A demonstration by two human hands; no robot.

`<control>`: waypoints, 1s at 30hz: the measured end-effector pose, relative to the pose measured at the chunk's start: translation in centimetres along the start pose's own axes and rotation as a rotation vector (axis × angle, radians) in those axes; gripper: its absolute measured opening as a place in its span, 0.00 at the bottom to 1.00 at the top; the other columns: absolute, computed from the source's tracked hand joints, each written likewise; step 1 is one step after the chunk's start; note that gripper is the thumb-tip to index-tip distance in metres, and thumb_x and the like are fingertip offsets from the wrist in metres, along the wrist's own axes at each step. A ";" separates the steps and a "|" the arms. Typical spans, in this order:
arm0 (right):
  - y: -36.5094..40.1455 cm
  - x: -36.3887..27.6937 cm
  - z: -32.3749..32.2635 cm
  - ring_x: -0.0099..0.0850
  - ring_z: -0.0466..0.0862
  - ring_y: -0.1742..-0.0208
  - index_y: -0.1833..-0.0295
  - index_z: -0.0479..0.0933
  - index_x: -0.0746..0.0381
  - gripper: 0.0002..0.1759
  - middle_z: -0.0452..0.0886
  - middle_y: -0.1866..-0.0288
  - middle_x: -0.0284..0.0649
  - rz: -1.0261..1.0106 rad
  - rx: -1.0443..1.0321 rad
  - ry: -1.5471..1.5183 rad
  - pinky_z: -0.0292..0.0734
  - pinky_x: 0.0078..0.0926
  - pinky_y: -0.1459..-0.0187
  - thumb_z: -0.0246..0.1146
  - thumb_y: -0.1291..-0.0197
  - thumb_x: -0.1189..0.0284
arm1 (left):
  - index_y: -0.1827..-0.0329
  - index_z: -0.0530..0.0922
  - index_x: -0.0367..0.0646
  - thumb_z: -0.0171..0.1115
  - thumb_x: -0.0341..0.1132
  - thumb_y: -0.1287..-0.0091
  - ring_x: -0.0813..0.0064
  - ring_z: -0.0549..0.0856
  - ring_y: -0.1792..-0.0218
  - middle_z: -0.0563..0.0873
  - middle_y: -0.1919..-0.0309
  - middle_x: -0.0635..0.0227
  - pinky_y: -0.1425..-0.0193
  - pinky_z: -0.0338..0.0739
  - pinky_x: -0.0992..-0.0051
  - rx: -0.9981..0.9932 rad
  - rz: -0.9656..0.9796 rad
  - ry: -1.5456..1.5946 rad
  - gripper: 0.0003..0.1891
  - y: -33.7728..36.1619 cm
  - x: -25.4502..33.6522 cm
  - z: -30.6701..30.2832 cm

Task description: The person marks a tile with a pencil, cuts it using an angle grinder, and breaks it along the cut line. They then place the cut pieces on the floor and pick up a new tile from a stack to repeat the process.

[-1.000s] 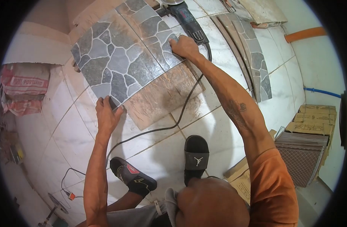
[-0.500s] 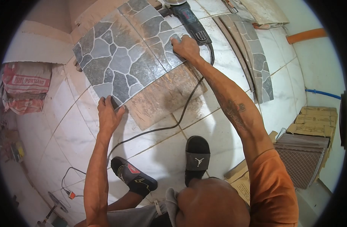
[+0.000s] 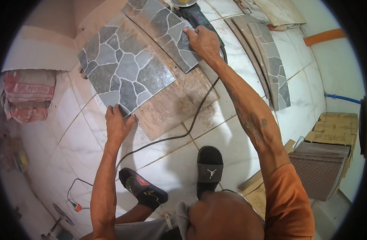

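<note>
Two pieces of stone-patterned tile in grey with pale joint lines lie on a worn, scratched board [image 3: 167, 114]. My left hand [image 3: 118, 127] grips the near corner of the larger tile piece [image 3: 123, 66], thumb and fingers at its edge. With my right hand [image 3: 205, 43] I hold the narrower tile strip [image 3: 167, 34] by its right edge. A wedge of board shows between the two pieces. Just beyond my right hand lies an angle grinder [image 3: 197, 18], its disc at the top of the view and its body partly covered by that hand.
The grinder's black cable [image 3: 195, 116] curves across the white floor tiles to the left. More tile offcuts [image 3: 267, 60] lie at right, with boxes [image 3: 333, 128] and stacked brown tiles [image 3: 317, 166] below. A cement bag [image 3: 29, 94] stands at left. My sandalled feet are near the board.
My right hand has moved the narrower tile strip up and away from the larger piece, opening a gap. The left hand and larger piece stay nearly in place.
</note>
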State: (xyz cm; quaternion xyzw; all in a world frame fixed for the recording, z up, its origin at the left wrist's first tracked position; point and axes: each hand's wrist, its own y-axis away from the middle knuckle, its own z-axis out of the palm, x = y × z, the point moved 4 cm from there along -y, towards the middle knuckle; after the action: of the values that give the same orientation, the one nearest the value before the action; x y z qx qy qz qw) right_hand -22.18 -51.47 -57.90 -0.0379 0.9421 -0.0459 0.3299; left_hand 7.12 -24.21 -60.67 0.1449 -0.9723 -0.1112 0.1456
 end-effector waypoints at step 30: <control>6.8 30.0 -22.9 0.36 0.78 0.71 0.69 0.81 0.69 0.38 0.79 0.76 0.44 0.515 0.160 0.294 0.73 0.37 0.63 0.58 0.32 0.39 | 0.33 0.66 0.23 0.74 0.45 0.42 0.32 0.71 0.35 0.66 0.33 0.26 0.30 0.70 0.49 -0.066 0.000 -0.096 0.42 -0.7 0.9 -1.0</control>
State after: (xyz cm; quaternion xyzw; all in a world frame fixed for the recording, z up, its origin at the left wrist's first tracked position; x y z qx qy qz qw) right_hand -60.22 -46.37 -59.37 0.2352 0.9518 -0.0398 0.1930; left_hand 6.84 -25.31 -59.69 0.1345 -0.9740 -0.1500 0.1033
